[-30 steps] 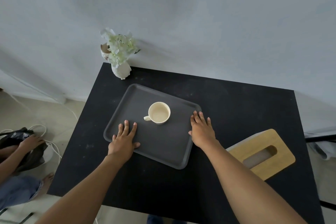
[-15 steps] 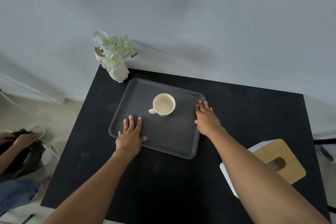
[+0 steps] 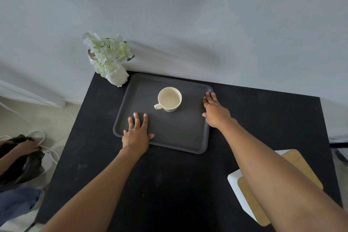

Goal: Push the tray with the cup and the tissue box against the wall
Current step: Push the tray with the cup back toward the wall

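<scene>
A dark grey tray (image 3: pixel 180 135) lies on the black table (image 3: pixel 169 184), its far edge close to the grey wall (image 3: pixel 188 15). A cream cup (image 3: pixel 169 99) stands upright in the tray's middle, handle toward the near left. My left hand (image 3: pixel 138 133) lies flat with spread fingers on the tray's near-left part. My right hand (image 3: pixel 214 112) rests flat against the tray's right rim. The tissue box (image 3: pixel 299 167), white with a wooden lid, sits on the table at the near right, largely hidden under my right forearm.
A white vase of pale flowers (image 3: pixel 111 62) stands at the table's far-left corner, just left of the tray. Off the table to the left, another person's hand (image 3: pixel 28 146) holds a black bag on the floor beside white cables (image 3: pixel 49 151).
Both hands have slid the tray with the cup away from me toward the wall; its far edge now lies beside the vase. The tissue box has not moved on the table.
</scene>
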